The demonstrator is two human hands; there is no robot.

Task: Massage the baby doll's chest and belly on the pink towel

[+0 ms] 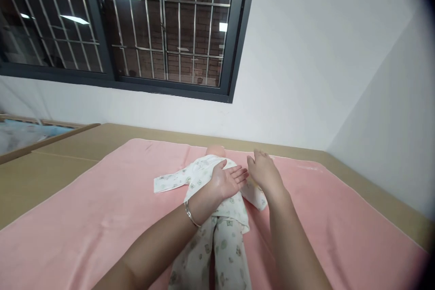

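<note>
Left hand (227, 182) flat, fingers spread, on baby doll in white printed cotton suit (217, 208); right hand (264, 173) open beside it, on pink towel (102, 217). Best smoothing gently outward.

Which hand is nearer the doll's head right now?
Right. The right hand lies just beside the doll's head, on the doll's sleeve. The left hand rests flat lower down, on the doll's chest.

matt pink cloth blanket (102, 217)
</note>
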